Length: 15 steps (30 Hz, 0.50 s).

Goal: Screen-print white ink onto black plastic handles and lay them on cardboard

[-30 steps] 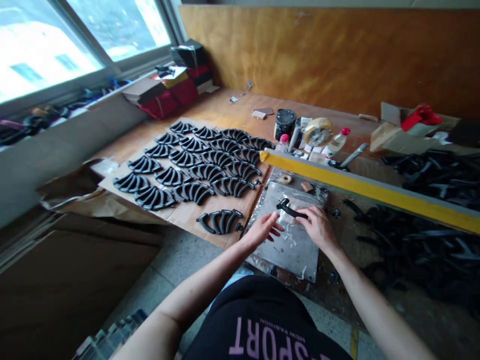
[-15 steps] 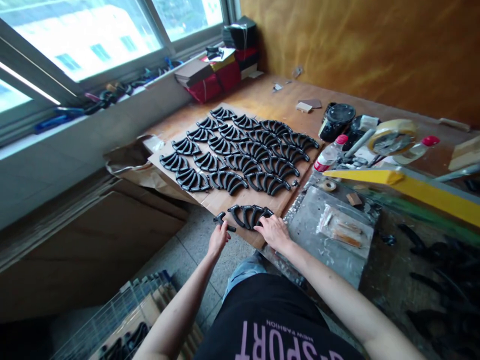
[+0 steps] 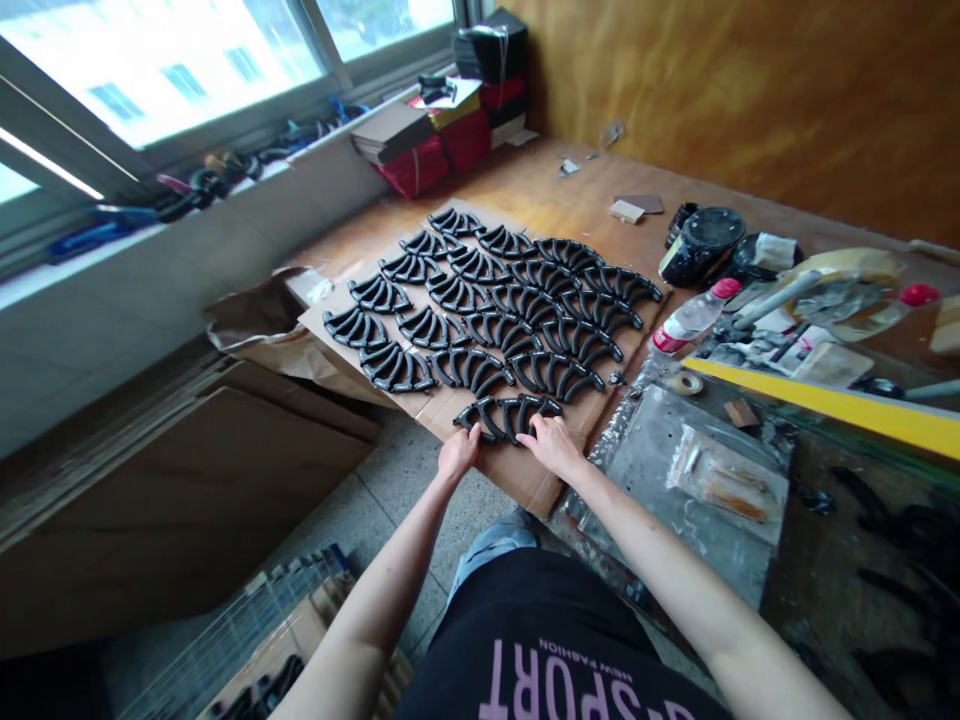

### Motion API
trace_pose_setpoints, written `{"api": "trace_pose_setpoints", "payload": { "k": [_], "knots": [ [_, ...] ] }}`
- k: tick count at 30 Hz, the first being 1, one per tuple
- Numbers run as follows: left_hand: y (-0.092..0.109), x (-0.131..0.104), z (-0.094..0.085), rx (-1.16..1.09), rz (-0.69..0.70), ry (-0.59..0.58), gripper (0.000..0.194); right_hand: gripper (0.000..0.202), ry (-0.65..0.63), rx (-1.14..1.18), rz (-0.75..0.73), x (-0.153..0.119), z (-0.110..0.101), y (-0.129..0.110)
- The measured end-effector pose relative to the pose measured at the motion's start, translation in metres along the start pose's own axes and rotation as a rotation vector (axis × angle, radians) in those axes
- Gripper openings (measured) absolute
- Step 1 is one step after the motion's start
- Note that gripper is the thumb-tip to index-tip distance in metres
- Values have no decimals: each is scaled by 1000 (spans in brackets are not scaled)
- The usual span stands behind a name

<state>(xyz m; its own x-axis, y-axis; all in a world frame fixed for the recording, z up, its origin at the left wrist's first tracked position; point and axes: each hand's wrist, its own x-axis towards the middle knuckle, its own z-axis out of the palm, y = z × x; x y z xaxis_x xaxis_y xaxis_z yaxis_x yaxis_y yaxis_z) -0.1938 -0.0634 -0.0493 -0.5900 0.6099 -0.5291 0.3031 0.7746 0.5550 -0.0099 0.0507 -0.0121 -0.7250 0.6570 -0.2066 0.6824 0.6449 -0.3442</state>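
Note:
A short row of curved black pieces (image 3: 511,416) lies near the front edge of a cardboard sheet (image 3: 442,405). At the row's left end, my left hand (image 3: 459,452) is closed on a curved black piece (image 3: 466,414), which sits against the others. My right hand (image 3: 551,442) is closed at the right end of the row, its fingertips on a black piece there. Behind the hands, several fan-shaped groups of the same black pieces (image 3: 480,322) cover most of the cardboard.
To the right stand a bottle with a red cap (image 3: 694,315), black tins (image 3: 705,243) and a yellow bar (image 3: 832,405). A plastic bag (image 3: 724,475) rests on a grey board (image 3: 637,480). Boxes (image 3: 420,150) stand by the window. A wire rack (image 3: 247,620) is lower left.
My left hand has moved right and up, bringing its black piece against the row's left end. The row sits closer to the groups behind, and the view has shifted slightly.

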Motion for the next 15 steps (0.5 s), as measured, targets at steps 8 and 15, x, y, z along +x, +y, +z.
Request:
{"api": "trace_pose_setpoints", "payload": {
  "k": [8,15],
  "knots": [
    [-27,-24,5,-88,69,-73,51,29,106,196,75,-23,2,34],
    [-60,-60,32,-171,19,-109,47,44,409,581,465,-5,24,84]
  ]
}}
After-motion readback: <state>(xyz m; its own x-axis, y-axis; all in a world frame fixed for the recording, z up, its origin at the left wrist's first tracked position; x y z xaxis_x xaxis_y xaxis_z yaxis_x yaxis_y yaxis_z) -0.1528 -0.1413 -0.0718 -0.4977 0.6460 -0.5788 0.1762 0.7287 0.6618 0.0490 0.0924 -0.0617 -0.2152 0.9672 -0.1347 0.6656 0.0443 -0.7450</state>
